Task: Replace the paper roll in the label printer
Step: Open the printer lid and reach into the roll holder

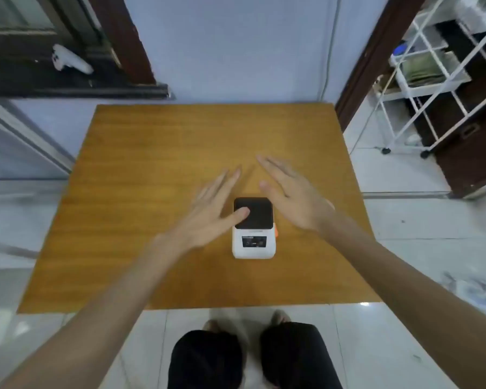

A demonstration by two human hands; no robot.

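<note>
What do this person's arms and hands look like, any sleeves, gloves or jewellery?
Both forearms are bare as far as the frame shows, no sleeves visible. The left hand and right hand have no gloves, and no rings, watch or bracelets can be seen. The picture is slightly blurred, so fine marks cannot be told.

From my feed, the label printer (253,228) hides its far left corner under my left hand (208,211), whose thumb overlaps the dark lid. My right hand (291,197) covers the printer's far right edge. The panel markings are too small to read. Both forearms run out of the bottom corners, and the white rack (438,68) is cut by the right edge
</note>
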